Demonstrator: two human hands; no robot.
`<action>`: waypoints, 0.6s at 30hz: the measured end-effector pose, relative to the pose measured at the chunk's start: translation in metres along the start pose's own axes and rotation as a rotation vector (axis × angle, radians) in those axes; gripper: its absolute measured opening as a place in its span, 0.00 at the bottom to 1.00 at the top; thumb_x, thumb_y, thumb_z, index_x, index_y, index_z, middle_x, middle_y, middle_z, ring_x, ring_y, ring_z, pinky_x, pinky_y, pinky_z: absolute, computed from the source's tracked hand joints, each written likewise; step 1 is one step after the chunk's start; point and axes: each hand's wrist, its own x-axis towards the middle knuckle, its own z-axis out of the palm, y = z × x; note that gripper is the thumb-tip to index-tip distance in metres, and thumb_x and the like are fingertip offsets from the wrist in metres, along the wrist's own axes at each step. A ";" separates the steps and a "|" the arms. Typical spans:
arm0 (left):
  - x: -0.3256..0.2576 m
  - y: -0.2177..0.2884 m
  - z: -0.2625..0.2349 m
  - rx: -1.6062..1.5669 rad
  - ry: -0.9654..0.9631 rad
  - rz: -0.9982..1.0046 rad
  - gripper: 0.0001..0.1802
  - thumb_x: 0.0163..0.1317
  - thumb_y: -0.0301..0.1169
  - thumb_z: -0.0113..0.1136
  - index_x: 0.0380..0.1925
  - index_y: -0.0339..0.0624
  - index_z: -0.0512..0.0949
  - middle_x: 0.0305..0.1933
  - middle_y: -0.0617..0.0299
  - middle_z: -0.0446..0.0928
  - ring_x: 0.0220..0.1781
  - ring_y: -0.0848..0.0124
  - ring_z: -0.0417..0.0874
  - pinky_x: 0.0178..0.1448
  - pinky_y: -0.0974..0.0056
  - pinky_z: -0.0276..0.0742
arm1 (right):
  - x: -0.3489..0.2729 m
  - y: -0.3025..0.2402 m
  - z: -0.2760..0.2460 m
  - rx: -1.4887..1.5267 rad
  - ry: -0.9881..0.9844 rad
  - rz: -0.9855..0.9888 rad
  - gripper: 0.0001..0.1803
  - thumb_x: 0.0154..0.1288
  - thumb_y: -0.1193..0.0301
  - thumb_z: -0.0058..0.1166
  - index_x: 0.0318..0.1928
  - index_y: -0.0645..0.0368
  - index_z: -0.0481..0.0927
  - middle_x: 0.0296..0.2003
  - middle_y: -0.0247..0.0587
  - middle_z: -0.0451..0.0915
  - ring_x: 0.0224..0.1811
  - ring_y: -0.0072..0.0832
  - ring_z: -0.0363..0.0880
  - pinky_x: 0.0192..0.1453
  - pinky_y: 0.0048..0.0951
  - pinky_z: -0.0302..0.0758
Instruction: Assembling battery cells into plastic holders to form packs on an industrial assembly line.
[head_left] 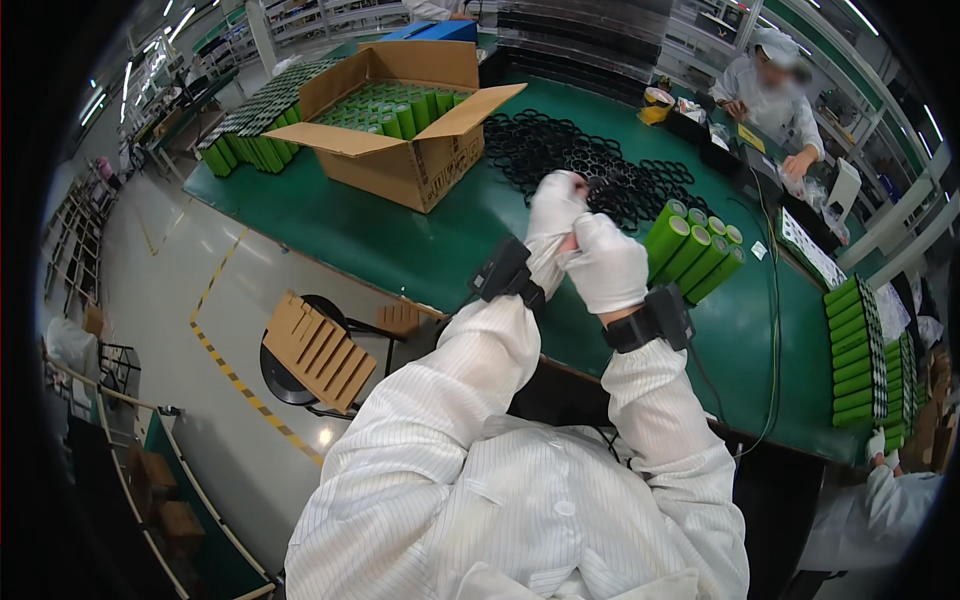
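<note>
Both my hands wear white gloves with bare fingertips and are close together over the green table [400, 255]. My left hand [556, 208] is curled in front of the black plastic rings; its fingertips are partly hidden and blurred, and anything in them is out of sight. My right hand [610, 265] is closed, its thumb and fingers against the left glove near the wrist, seemingly pinching its fabric. Right of it stands a group of green cylindrical battery cells [690, 245], upright and close together. The black plastic rings [590, 150] lie in a loose heap beyond my hands.
An open cardboard box [395, 170] of green cells stands left, beside stacked cells [250, 135]. More cells [855, 350] are stacked at the right edge. A co-worker [775, 95] sits across the table. A stool [300, 350] bearing a cardboard divider stands on the floor.
</note>
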 end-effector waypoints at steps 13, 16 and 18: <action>-0.006 0.052 -0.038 -1.488 0.019 -0.705 0.07 0.68 0.27 0.55 0.42 0.39 0.69 0.42 0.54 0.75 0.38 0.72 0.78 0.42 0.69 0.82 | -0.071 -0.021 -0.013 0.711 -0.311 0.320 0.06 0.57 0.74 0.61 0.35 0.61 0.78 0.30 0.49 0.79 0.32 0.46 0.79 0.37 0.36 0.75; -0.017 0.060 -0.044 -1.412 -0.083 -0.725 0.06 0.68 0.29 0.55 0.42 0.41 0.71 0.43 0.55 0.76 0.36 0.75 0.77 0.41 0.72 0.79 | -0.080 -0.004 -0.018 0.707 -0.149 0.350 0.06 0.57 0.75 0.61 0.35 0.61 0.78 0.30 0.49 0.79 0.31 0.45 0.79 0.36 0.35 0.75; -0.026 0.076 -0.058 -1.254 -0.262 -0.641 0.07 0.68 0.32 0.56 0.43 0.45 0.72 0.42 0.61 0.76 0.32 0.77 0.74 0.34 0.75 0.72 | -0.080 0.015 -0.034 0.713 -0.067 0.396 0.05 0.62 0.73 0.58 0.35 0.62 0.77 0.29 0.42 0.80 0.26 0.31 0.79 0.30 0.29 0.74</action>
